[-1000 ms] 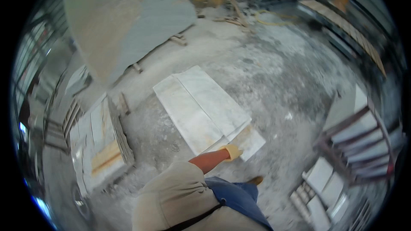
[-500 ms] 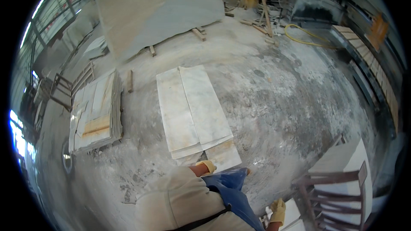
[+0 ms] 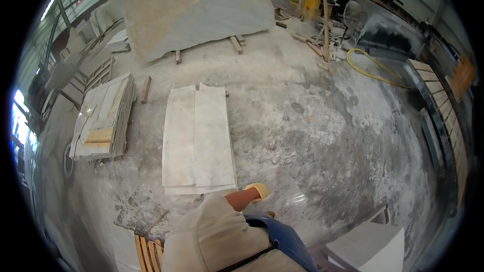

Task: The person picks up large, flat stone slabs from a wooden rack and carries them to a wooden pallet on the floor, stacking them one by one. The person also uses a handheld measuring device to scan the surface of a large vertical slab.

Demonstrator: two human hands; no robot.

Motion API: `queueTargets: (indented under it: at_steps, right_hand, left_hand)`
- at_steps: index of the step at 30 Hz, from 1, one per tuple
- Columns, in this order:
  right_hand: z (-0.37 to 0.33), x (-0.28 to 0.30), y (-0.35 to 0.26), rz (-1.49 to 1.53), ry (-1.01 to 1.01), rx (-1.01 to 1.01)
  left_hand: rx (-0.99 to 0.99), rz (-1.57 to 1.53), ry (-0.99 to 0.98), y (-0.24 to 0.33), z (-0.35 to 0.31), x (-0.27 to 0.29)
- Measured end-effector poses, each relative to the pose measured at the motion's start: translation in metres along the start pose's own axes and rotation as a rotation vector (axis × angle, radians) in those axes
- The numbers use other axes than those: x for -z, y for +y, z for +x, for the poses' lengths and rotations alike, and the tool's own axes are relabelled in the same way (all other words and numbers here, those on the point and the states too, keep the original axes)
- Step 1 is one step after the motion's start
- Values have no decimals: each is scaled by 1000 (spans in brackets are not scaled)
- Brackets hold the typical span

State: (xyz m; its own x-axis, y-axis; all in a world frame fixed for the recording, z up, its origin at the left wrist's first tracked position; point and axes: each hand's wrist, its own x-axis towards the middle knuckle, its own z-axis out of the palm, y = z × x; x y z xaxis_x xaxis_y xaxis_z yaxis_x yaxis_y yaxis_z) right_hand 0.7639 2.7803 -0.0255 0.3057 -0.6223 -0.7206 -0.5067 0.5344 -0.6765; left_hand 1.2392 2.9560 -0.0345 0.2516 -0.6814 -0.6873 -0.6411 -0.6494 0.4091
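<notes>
Pale slabs (image 3: 209,138) likely heavy, stiff, brittle; we'd hold long edges. Gloved left hand (image 3: 258,191) near; grip open or closed, we cannot tell.

1. Ahead of you, the left slab (image 3: 179,141) lies flat on the floor (image 3: 282,121), pale, long and roughly rectangular.
2. Right alongside, you have the right slab (image 3: 214,136), similarly pale, long and flat.

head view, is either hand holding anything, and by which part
The left hand holds nothing visible; the right hand is out of view, so that can't be told.
</notes>
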Motion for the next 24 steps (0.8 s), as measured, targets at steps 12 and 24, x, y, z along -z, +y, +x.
queueTargets:
  at_steps: [12, 24]
  right_hand:
    - [234, 95, -190, -181, -48, 45]
    - [463, 202, -465, 69, -55, 83]
  left_hand:
    - [-27, -71, 44, 191, 182, 211]
    - [439, -440, 144, 183, 317, 247]
